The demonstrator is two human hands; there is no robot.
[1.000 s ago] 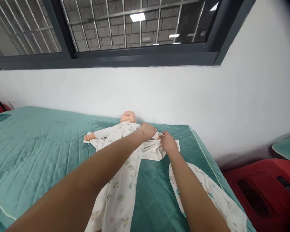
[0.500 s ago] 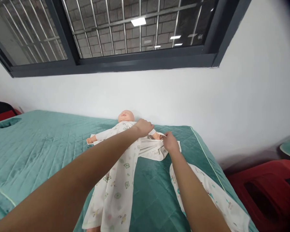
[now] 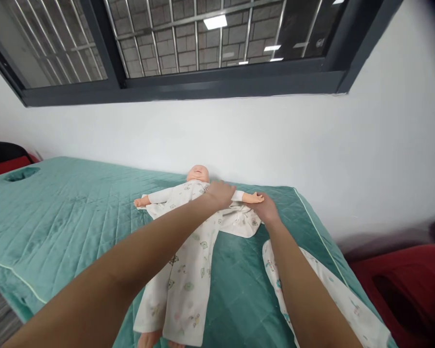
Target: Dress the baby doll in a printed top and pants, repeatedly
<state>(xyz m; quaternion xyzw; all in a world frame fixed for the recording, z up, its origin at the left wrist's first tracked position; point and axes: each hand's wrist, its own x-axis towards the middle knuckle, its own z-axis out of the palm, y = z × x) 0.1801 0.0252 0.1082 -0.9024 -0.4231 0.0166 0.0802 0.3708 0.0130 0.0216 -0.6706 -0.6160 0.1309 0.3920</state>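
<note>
while right grip (image 3: 264, 208) touches doll (image 3: 188, 193), bed (image 3: 76, 208) spreading leftward, edge (image 3: 316, 228) seemingly near

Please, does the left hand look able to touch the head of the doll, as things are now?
Probably yes. The left hand is close to the doll's head, and nothing visible stands between them, though it may have to leave the doll's arm.

The left arm (image 3: 141, 256) is bare as far as it shows, broad at the bottom edge and tapering smoothly to a slim wrist; the right arm (image 3: 304, 280) is likewise bare, long and even in outline; the left hand (image 3: 221, 194) is bare, compact and rounded over the knuckles; the right hand (image 3: 267, 208) is bare too.
</note>
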